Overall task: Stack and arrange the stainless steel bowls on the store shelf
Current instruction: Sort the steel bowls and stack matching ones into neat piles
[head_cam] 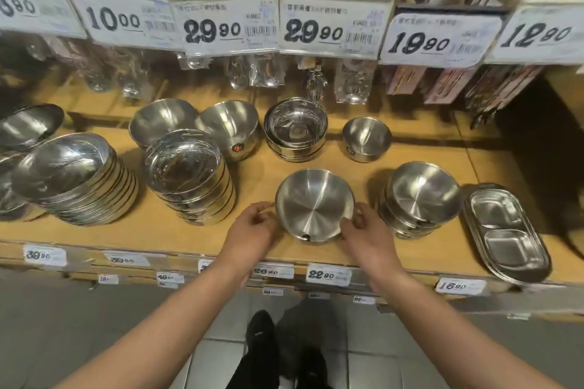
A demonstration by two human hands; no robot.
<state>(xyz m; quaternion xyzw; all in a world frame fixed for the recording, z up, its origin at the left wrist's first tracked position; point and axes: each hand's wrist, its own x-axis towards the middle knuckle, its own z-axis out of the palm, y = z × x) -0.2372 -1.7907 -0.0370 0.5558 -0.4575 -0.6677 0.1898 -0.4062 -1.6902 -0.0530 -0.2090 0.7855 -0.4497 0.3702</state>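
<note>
Left hand: my left hand [252, 232] sits at the front of the shelf [259, 167], fingers [264, 208] curled toward the left rim of the single bowl [314, 204]; I read them as just touching it, though a small gap is possible.
Right hand: my right hand [368, 235] mirrors it, fingers [360, 215] bent round the bowl's right rim and front edge, gripping lightly.
Single bowl: upright on the shelf near the front edge, between both hands, on its own and not yet nested in any pile.
Right stack: a short stack [418, 199] stands just beside it to the right; by my judgement the likeliest home for this bowl, if the sizes match.
Divided tray: a two-compartment tray [505, 230] lies at the far right.
Left stacks: two tall piles, one leaning [79, 177], one nearer centre [189, 177], look done.
Back row: two loose bowls tipped against each other [196, 126], a nested set [295, 129] and one small bowl [366, 139] remain unsorted.
Progress: I judge it roughly halfway.
</note>
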